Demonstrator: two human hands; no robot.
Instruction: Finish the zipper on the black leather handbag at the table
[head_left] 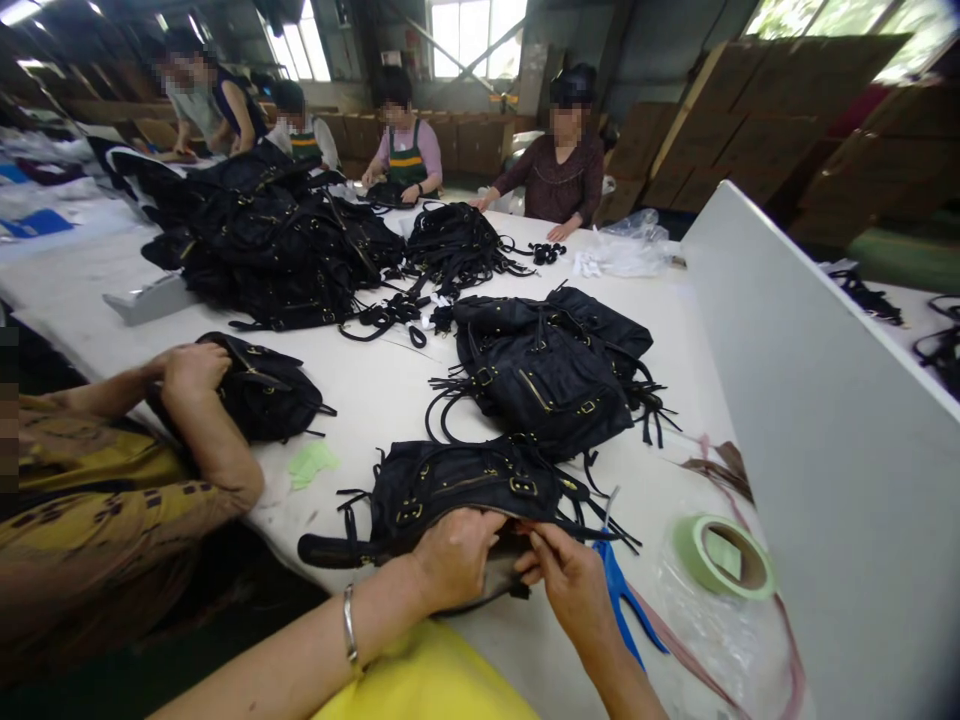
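Note:
A black handbag (465, 485) with brass buckles and tassels lies before me at the table's near edge, its zipped mouth parted toward me. My left hand (457, 555), a silver bangle on its wrist, is closed on the bag's zipper edge. Thumb and fingers of my right hand (562, 570) pinch the same opening a little to the right; a small reddish bit shows at the fingertips, too small to name. The bag's lighter lining shows below the hands. Blue-handled scissors (622, 600) lie just right of my right hand.
More black bags (555, 370) lie beyond mine, with a large heap (262, 240) at the back left. A green tape roll (724, 557) sits at the right, by a white partition (825, 400). On my left, a co-worker's hands (195, 370) hold another bag. Several people work across the table.

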